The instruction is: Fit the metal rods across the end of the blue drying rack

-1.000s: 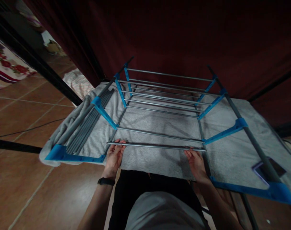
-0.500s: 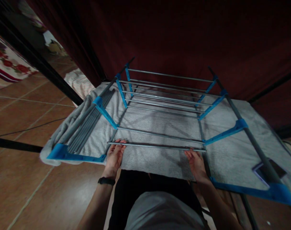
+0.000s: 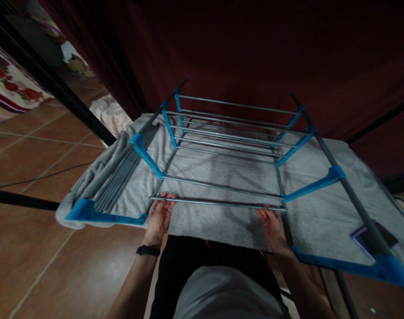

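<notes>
From my station, left hand (image 3: 160,215) and right hand (image 3: 271,222) fingers pinch a loose rod (image 3: 218,203), six o'clock. Crossbars (image 3: 222,187) already join farther brackets (image 3: 169,128) toward twelve; near brackets (image 3: 100,216), eight and four, lack one. Spare rods (image 3: 125,173): nine.

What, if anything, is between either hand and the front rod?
Nothing visible: the left hand and right hand both touch the front rod, each near one end. The next crossbar lies beyond it, not between.
</notes>
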`<action>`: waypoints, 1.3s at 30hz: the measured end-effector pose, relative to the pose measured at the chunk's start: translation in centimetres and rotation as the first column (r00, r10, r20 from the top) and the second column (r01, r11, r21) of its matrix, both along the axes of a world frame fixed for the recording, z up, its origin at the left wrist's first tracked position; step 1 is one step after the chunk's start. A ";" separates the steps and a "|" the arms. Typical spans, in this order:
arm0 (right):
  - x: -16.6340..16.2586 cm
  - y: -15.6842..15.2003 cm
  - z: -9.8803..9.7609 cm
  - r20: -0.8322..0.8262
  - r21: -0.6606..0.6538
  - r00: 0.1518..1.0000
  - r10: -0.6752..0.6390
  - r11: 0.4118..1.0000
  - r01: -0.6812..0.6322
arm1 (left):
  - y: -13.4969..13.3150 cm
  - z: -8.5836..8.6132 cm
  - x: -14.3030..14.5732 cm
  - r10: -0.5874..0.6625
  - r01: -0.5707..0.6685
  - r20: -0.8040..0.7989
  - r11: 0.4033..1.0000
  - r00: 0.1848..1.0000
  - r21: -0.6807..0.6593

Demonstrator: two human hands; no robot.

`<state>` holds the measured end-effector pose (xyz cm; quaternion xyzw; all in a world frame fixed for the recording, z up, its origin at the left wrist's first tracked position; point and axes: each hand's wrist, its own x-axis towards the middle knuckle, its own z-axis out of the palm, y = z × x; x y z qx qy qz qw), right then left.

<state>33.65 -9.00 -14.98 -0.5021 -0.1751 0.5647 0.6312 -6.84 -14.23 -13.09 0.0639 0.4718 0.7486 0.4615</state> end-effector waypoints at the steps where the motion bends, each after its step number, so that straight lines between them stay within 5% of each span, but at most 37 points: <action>1: 0.0 0.0 0.0 0.001 -0.001 1.000 -0.002 1.000 0.002 | 0.0 0.0 0.0 0.000 0.000 -0.002 1.000 1.000 -0.002; 39: -0.2 -0.2 0.8 0.000 -0.001 1.000 0.020 1.000 -0.020 | 0.0 0.1 0.2 0.020 -0.019 0.002 1.000 1.000 -0.022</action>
